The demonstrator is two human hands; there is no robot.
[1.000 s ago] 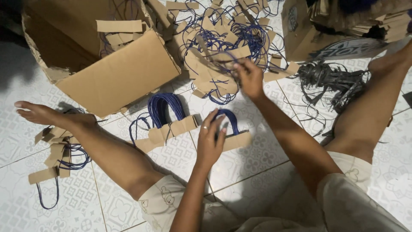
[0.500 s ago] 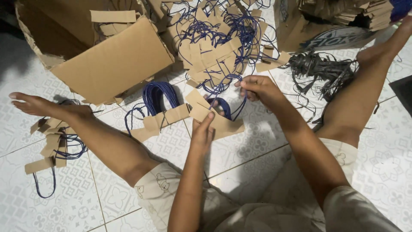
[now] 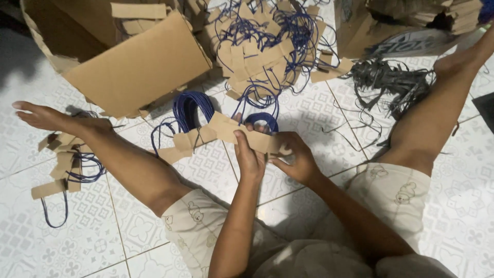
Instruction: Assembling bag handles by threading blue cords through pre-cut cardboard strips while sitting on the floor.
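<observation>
while both hands meet over the tiled floor (image 3: 103, 226) between the person's spread legs, the left hand (image 3: 250, 157) is closed around a brown card strip (image 3: 265, 140) with its thumb pressed on top, and the right hand (image 3: 296, 159) pinches the same strip from the other end, fingers curled shut; a loop of blue cord (image 3: 262, 119) rises from the strip just beyond the fingers; the strip sits just in front of a row of finished card-and-cord pieces (image 3: 193, 121) lying on the floor, and seems to touch the nearest one; the likeliest slip, as i judge it, is the cord pulling out of the card if the pinch loosens, or the thin card creasing under the thumb; the loop could also snag on the upright blue loops of the row beside it and drag them out of line; a further risk is the big loose heap (image 3: 262, 46) ahead, where cords and cards lie tangled, so lifting one piece may haul several; as for containers, the open cardboard box (image 3: 139, 67) at upper left lies tipped, its flap down toward the floor, with a few card strips showing at its rim; a second box (image 3: 355, 25) at upper right holds stacked card, its contents partly hidden; grey cords (image 3: 396, 85) spill beside it; a small pile (image 3: 64, 164) lies by the left leg.
</observation>
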